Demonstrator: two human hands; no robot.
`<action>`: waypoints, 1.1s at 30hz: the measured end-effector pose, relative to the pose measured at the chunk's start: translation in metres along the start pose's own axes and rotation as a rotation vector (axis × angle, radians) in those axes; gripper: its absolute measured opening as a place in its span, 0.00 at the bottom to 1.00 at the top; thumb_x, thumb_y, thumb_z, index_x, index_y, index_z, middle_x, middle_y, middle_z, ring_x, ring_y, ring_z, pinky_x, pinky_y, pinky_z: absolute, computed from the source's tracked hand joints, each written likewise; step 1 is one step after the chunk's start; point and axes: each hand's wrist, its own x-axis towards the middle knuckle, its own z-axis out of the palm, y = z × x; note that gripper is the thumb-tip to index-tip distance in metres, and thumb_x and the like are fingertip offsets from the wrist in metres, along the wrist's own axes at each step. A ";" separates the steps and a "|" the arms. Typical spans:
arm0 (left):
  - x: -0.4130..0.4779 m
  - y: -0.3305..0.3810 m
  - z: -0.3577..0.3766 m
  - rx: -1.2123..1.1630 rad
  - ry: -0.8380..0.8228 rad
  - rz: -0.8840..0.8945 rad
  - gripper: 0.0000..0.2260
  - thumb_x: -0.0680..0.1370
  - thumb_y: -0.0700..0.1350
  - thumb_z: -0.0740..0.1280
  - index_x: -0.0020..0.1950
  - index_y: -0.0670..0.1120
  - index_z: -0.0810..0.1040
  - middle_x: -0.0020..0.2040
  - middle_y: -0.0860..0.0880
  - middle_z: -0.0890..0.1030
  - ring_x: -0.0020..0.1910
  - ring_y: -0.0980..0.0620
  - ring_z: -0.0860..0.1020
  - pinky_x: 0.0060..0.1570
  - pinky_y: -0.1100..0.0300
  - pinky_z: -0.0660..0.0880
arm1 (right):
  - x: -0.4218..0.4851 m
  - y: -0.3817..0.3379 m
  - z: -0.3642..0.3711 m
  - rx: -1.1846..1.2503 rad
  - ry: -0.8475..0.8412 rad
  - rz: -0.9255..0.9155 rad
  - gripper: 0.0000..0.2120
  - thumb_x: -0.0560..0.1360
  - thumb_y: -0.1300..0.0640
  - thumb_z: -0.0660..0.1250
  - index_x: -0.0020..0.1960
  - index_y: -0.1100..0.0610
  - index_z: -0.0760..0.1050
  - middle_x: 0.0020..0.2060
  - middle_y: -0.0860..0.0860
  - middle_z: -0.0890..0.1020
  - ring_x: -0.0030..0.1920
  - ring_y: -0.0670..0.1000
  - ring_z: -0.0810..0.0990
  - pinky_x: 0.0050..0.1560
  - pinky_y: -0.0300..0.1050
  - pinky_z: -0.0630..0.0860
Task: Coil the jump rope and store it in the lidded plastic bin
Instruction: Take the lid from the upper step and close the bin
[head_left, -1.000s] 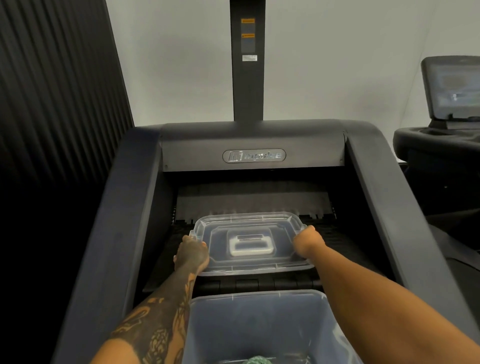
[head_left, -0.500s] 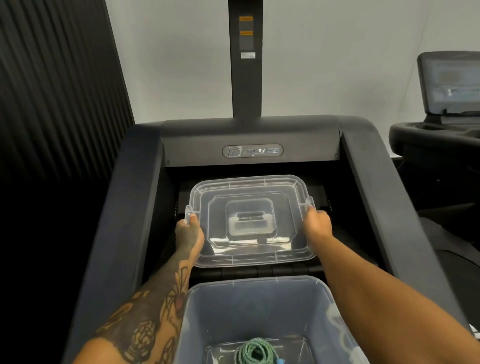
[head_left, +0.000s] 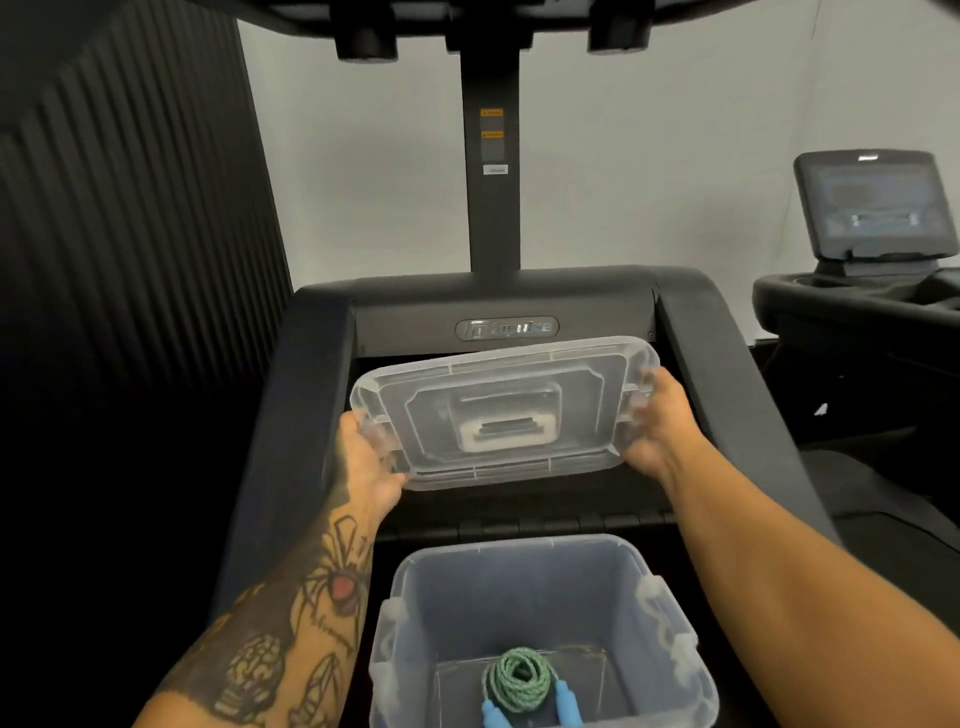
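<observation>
A clear plastic lid (head_left: 582, 415) with a white handle in its middle hangs in the air above the treadmill deck, tilted toward me. My left hand (head_left: 366, 457) grips its left edge and my right hand (head_left: 662, 421) grips its right edge. Below, close to me, stands the open clear plastic bin (head_left: 524, 577). On its bottom lies the coiled green jump rope (head_left: 514, 678) with two blue handles at its sides.
The bin stands on a black treadmill (head_left: 306, 395) with raised side rails left and right and a centre post (head_left: 493, 197). A dark ribbed wall (head_left: 130, 234) runs along the left. A second machine with a screen (head_left: 872, 208) stands at the right.
Both hands have lifted the lid off the treadmill deck and brought it up and toward me. My view has tipped down, showing more of the bin and the rope.
</observation>
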 end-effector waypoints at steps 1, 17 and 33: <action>-0.004 0.002 -0.005 -0.023 -0.006 0.016 0.20 0.77 0.54 0.54 0.59 0.48 0.78 0.51 0.45 0.82 0.49 0.44 0.78 0.44 0.50 0.76 | -0.007 -0.004 -0.001 0.000 -0.014 -0.001 0.15 0.78 0.55 0.56 0.50 0.56 0.81 0.39 0.53 0.86 0.34 0.54 0.85 0.32 0.48 0.80; -0.085 0.009 -0.048 0.270 -0.087 -0.127 0.02 0.66 0.37 0.59 0.34 0.42 0.67 0.32 0.47 0.65 0.26 0.49 0.68 0.27 0.64 0.71 | -0.075 0.000 -0.076 -0.416 -0.064 0.287 0.12 0.74 0.66 0.64 0.57 0.69 0.76 0.44 0.64 0.84 0.37 0.61 0.85 0.36 0.55 0.82; -0.096 -0.062 -0.102 0.749 -0.109 -0.071 0.08 0.78 0.38 0.61 0.51 0.42 0.80 0.44 0.44 0.83 0.37 0.51 0.81 0.33 0.59 0.76 | -0.095 0.084 -0.105 -0.923 0.022 0.201 0.19 0.78 0.57 0.65 0.68 0.57 0.71 0.55 0.57 0.80 0.51 0.59 0.82 0.57 0.60 0.79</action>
